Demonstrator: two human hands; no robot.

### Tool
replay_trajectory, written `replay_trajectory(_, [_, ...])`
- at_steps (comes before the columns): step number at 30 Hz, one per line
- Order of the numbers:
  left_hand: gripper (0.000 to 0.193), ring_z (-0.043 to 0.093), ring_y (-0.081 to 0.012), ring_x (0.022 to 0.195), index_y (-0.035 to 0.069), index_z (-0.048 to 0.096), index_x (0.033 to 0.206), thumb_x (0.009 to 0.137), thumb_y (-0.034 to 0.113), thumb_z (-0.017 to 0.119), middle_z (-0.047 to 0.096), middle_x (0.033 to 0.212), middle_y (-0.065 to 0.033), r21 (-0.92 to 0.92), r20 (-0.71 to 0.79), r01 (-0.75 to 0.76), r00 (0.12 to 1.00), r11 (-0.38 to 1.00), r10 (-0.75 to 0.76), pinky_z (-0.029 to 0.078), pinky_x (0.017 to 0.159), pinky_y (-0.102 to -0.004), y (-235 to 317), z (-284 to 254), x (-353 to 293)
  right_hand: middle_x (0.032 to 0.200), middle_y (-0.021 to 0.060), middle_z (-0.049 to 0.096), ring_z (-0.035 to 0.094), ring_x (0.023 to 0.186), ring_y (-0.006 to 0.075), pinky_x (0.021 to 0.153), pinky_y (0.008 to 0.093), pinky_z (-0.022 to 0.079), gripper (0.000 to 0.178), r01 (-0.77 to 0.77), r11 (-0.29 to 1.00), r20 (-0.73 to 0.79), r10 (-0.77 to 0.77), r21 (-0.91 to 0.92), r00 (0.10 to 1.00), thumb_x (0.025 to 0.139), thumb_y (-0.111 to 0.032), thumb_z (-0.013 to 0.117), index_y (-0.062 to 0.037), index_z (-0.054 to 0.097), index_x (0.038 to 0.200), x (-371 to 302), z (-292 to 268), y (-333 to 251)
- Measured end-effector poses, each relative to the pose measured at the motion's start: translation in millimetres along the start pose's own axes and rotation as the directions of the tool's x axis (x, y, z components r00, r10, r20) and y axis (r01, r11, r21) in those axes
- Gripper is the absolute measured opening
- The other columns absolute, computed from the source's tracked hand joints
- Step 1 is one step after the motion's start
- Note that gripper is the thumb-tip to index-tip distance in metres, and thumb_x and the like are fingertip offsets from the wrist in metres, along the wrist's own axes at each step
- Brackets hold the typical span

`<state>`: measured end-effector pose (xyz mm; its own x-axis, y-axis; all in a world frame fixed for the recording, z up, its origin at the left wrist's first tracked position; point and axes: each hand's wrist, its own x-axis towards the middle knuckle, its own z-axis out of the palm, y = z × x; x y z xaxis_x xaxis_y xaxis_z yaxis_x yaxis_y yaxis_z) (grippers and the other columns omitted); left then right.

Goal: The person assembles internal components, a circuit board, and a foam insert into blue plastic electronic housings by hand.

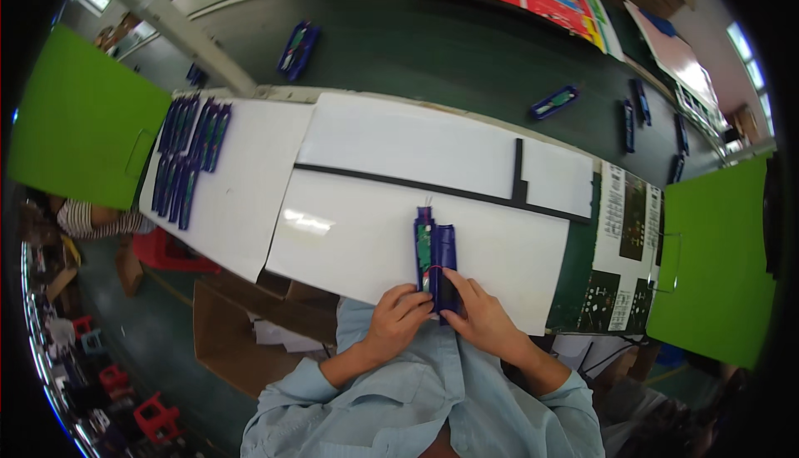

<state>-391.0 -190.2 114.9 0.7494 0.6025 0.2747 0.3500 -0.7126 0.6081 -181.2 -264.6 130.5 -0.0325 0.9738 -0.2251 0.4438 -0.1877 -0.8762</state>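
Two dark-blue plastic shell halves lie side by side at the near edge of the white work surface. The left shell half (418,237) carries a green circuit board (424,250), and thin metal prongs stick out of its far end. A red wire (436,267) arches from the board toward the right shell half (447,248). My left hand (394,322) is closed round the near end of the left half, fingers curled. With thumb and forefinger, my right hand (483,318) grips the near part of the right half, the fingertip by the wire.
Several similar blue units (187,154) lie in rows on the white board at left. Black strips (399,182) divide the work surface. Beyond, more units (555,102) rest on a dark green belt. Green panels (83,116) flank both sides. A cardboard box (241,341) stands below left.
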Motion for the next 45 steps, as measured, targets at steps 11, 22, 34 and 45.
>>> replay_trajectory(11, [0.015,0.063,-0.0318,0.103,0.002,0.067,0.096,0.083,0.006,0.075,0.067,0.105,-0.0098,0.203,-0.064,-0.192,0.976,0.960,0.208,0.052,0.088,-0.0414,-89.4,-10.7,226.7,0.093,0.0081,0.059,0.061,0.065,0.0131,0.057,0.0275,0.051,0.065,-0.015,0.895,0.008,0.012,0.446,1.000,0.093,-0.010,0.072,-0.0064,0.044,0.152,217.0,-137.9,45.2])
replay_trajectory(22, [0.018,0.062,-0.0300,0.101,0.005,0.067,0.100,0.083,0.005,0.073,0.065,0.105,-0.0078,0.468,-0.085,-0.216,0.954,0.857,0.287,0.049,0.092,-0.0454,-178.9,34.0,358.5,0.103,0.0126,0.066,0.067,0.073,0.0158,0.059,0.0312,0.058,0.064,0.179,0.783,-0.400,0.096,0.596,0.912,0.092,-0.004,0.071,-0.0014,0.042,0.149,323.9,-165.4,101.2])
replay_trajectory(34, [0.034,0.058,-0.0344,0.109,0.012,0.067,0.114,0.082,0.021,0.076,0.059,0.111,-0.0135,0.381,-0.025,-0.027,0.999,0.924,0.040,0.050,0.090,-0.0452,-97.5,188.5,384.3,0.126,0.0141,0.062,0.061,0.113,0.0177,0.096,0.0302,0.051,0.024,0.293,0.932,-0.852,0.031,0.214,0.523,0.107,-0.009,0.054,0.0050,0.057,0.127,162.6,-108.3,94.9])
replay_trajectory(45, [0.028,0.058,-0.0369,0.116,0.008,0.068,0.118,0.090,0.009,0.066,0.064,0.117,-0.0179,0.330,-0.440,-0.042,0.877,0.943,0.192,0.045,0.099,-0.0491,-159.9,4.2,268.4,0.097,0.0062,0.057,0.046,0.065,0.0107,0.057,0.0262,0.039,0.027,0.260,0.965,-0.745,-0.176,-0.003,0.643,0.096,0.006,0.056,0.0027,0.061,0.122,153.7,-67.5,88.9])
